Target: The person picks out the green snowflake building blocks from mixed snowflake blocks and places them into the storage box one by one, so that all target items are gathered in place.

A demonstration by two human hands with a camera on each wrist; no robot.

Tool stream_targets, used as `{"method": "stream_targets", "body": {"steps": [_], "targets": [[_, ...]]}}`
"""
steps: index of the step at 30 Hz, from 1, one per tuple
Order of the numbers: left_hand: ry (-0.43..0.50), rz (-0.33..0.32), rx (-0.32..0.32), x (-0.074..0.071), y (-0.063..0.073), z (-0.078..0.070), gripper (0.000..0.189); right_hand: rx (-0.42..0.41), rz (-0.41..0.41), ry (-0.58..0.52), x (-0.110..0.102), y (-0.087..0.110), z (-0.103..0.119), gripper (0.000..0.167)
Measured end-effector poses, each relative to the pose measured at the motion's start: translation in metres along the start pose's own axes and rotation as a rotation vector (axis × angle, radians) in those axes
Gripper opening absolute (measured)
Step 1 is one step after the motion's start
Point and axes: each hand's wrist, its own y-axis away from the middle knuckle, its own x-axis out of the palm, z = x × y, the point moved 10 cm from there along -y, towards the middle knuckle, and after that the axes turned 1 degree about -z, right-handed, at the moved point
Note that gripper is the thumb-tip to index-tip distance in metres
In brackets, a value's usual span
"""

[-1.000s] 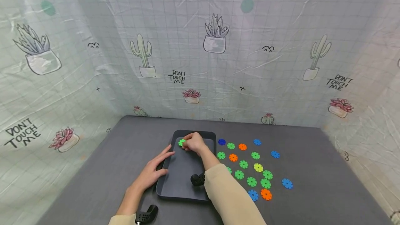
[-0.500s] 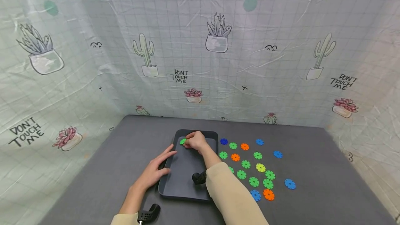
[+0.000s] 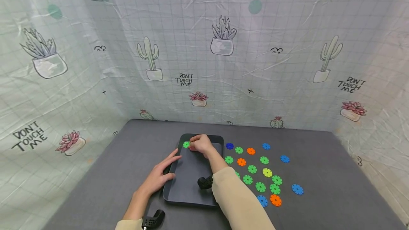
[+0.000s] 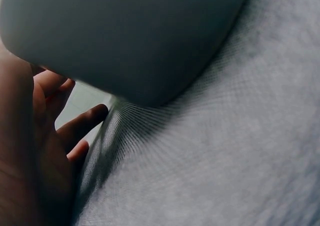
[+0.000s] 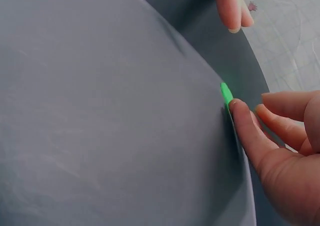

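My right hand (image 3: 201,144) reaches over the dark grey tray (image 3: 191,180) to its far left corner. Between thumb and fingers it pinches a green notched plastic disc (image 3: 186,144) by the edge. In the right wrist view the same green disc (image 5: 226,93) shows nearly edge-on at the thumb tip, close to the tray wall. My left hand (image 3: 159,173) rests along the tray's left rim with fingers extended and spread, thumb toward the inside. In the left wrist view that left hand (image 4: 55,121) lies beside the tray's dark outer side (image 4: 125,41).
Right of the tray, several notched discs lie spread on the grey table (image 3: 319,173): green (image 3: 247,179), orange (image 3: 276,200), yellow (image 3: 267,172), light blue (image 3: 297,189) and one dark blue disc (image 3: 229,146). A printed curtain (image 3: 223,66) encloses the table's back and sides.
The green disc tilted in my right fingers half a second ago and now faces up more squarely. Both hands stay in nearly the same places; the head view has shifted slightly.
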Motion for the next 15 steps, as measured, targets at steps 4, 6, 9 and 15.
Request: {"method": "stream_targets", "body": {"steps": [4,6,9,15], "targets": [[0.003,-0.003,-0.001,0.000,0.000,0.000,0.064,0.006,0.037,-0.032,-0.002,0.002,0.002,0.033],[0.003,-0.002,-0.003,0.000,0.000,-0.001,0.063,0.009,0.054,-0.048,-0.004,0.004,0.003,0.035],[0.003,-0.002,-0.004,0.000,-0.001,0.000,0.063,0.003,0.067,-0.059,-0.009,0.007,0.006,0.037],[0.003,-0.008,-0.006,0.000,-0.001,0.001,0.063,-0.018,0.067,-0.071,-0.020,0.015,0.015,0.039]]}}
